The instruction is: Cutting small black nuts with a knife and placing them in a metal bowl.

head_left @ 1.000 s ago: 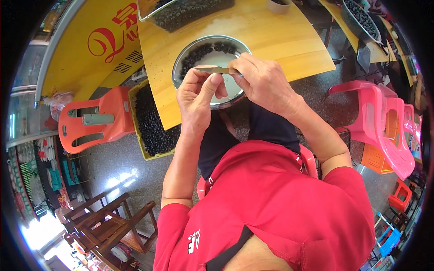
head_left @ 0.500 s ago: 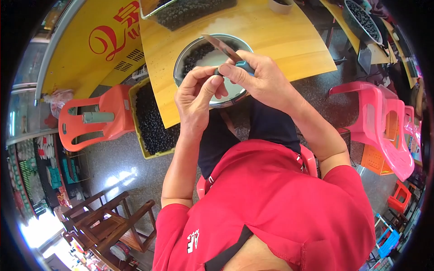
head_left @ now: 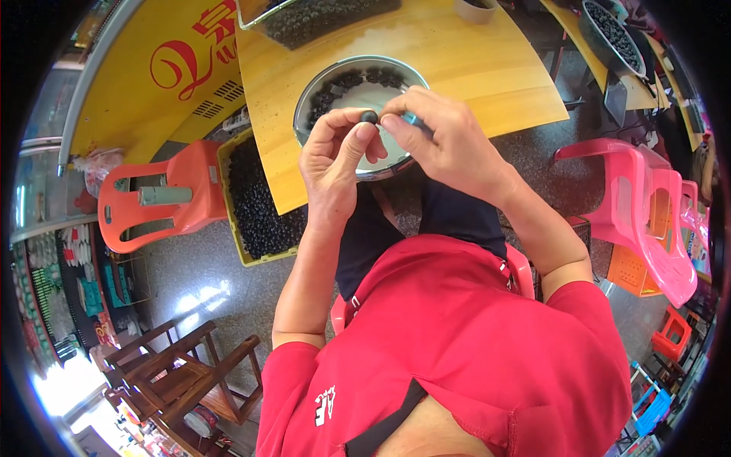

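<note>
Left hand: the left hand (head_left: pixel 331 156) pinches a dark round fruit (head_left: pixel 369 117) between thumb and forefinger, above the bowl's near side; the fingertips cover part of the fruit.
Right hand: the right hand (head_left: pixel 449 137) is closed round a blue-handled knife (head_left: pixel 416 122), most of the handle hidden; its thumb and forefinger tips come just beside the fruit, contact unclear.
Blade: cannot be made out with certainty.
Bowl: both hands cover much of the near part of the metal bowl (head_left: pixel 369 95); dark fruit shows along its far and left sides.
Clear tub: at the far left of the table (head_left: pixel 495 84), the clear tub (head_left: pixel 320 30) is cut off by the view.
Yellow crate: left of the table, the yellow crate (head_left: pixel 259 261) of dark fruit runs partly under the tabletop.
</note>
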### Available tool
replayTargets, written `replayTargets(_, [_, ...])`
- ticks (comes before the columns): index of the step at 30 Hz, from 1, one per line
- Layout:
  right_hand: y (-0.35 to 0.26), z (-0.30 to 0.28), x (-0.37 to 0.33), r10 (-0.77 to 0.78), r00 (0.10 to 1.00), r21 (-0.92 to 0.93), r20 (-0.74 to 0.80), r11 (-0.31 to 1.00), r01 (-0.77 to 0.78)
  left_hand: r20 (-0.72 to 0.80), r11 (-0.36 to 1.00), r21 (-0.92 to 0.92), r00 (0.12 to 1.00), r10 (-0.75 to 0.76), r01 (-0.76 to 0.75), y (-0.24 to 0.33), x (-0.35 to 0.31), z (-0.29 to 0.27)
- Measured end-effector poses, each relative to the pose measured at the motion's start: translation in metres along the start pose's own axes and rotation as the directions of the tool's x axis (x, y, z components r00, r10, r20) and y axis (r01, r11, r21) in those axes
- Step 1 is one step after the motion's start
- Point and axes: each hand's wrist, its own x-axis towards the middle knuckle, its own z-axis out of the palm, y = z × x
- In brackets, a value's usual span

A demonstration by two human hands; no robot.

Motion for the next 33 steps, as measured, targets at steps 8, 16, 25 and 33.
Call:
replayTargets(8, [0.003,0.005,-0.002,-0.144,0.989,-0.312,-0.017,0.941,0.131,-0.038,1.0,-0.008,0.999,-0.023,0.023,0.0,0.0,0.002])
replayTargets(16, [0.004,0.004,0.0,-0.151,0.988,-0.371,-0.017,0.919,0.133,-0.044,0.999,-0.013,0.998,-0.036,0.036,0.0,-0.001,0.001])
replayTargets(25, [0.024,0.007,-0.004,-0.041,0.999,-0.438,0.01,0.898,0.041,0.039,0.999,-0.013,0.999,-0.034,0.035,0.007,-0.004,0.003])
replayTargets(33, [0.003,0.003,-0.002,-0.073,0.997,-0.26,0.001,0.963,0.071,-0.044,0.996,0.083,0.999,-0.018,0.022,0.003,-0.001,0.003])
